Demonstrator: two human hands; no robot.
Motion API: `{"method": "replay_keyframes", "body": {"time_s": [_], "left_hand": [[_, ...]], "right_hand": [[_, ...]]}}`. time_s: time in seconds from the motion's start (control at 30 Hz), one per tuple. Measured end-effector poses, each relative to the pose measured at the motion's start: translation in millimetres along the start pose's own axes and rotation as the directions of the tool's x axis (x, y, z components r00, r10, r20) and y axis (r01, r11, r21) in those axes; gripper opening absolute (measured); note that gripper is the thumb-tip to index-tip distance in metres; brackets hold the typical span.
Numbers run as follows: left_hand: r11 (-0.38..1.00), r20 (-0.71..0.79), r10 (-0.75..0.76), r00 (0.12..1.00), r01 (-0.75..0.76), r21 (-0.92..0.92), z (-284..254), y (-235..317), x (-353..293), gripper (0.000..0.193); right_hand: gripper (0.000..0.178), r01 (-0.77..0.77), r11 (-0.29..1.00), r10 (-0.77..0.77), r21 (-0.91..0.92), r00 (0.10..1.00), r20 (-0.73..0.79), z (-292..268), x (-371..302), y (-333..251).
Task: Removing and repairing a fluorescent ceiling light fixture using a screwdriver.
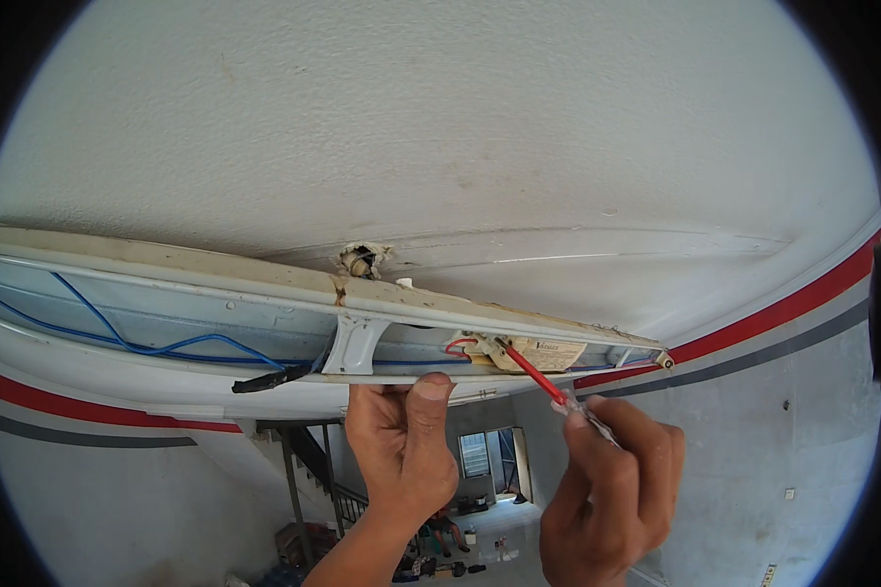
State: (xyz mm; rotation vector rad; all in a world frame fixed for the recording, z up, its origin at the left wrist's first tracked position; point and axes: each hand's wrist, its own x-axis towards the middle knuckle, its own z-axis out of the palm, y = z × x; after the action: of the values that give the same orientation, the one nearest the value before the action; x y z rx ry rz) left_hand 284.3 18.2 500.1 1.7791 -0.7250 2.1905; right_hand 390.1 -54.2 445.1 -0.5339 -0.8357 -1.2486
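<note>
A long white metal light fixture housing (215, 305) runs across the view under the ceiling, its open side showing the wiring. My left hand (401, 445) grips its lower edge near the middle, thumb up against the rim and fingers curled. In my right hand (617, 479) is a screwdriver (536, 374) with a red shaft and clear handle. Its tip meets the terminal end of a cream-coloured ballast (553, 357), where a short red wire (453, 345) loops. Blue wire (176, 347) lies along the housing, and a black-wrapped end (264, 380) hangs out at a white cross bracket (360, 344).
Above the housing, the white ceiling (440, 127) has a broken hole (362, 262) with a fitting inside. Walls with red and grey stripes curve around. Far below are a staircase railing (350, 504), a doorway (507, 460), a seated person (447, 533) and scattered items on the floor.
</note>
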Motion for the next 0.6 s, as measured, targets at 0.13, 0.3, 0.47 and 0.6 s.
{"method": "replay_keyframes", "body": {"time_s": [0.13, 0.3, 0.47, 0.6], "left_hand": [[1.0, 0.018, 0.021, 1.0, -0.021, -0.007, -2.1, -1.8, 1.6, 0.026], [1.0, 0.012, 0.03, 0.999, -0.029, -0.011, -1.7, -2.9, 2.4, 0.025], [0.999, 0.032, 0.031, 0.999, -0.031, -0.016, -4.1, -2.1, 2.5, 0.025], [0.998, 0.042, 0.058, 0.997, -0.056, -0.027, -6.9, -4.7, 4.9, 0.027]], "right_hand": [[0.028, 0.189, 0.981, -0.187, 0.037, 0.981, -0.052, 7.0, 3.8, 5.6], [0.029, 0.044, 0.999, -0.044, 0.019, 0.999, 0.004, 1.2, 5.3, -1.1], [0.029, 0.021, 0.986, -0.005, -0.166, 0.996, 0.094, -10.7, 8.8, -13.1], [0.031, 0.121, 0.989, -0.117, -0.082, 0.992, 0.044, -7.0, 7.5, -8.8]]}}
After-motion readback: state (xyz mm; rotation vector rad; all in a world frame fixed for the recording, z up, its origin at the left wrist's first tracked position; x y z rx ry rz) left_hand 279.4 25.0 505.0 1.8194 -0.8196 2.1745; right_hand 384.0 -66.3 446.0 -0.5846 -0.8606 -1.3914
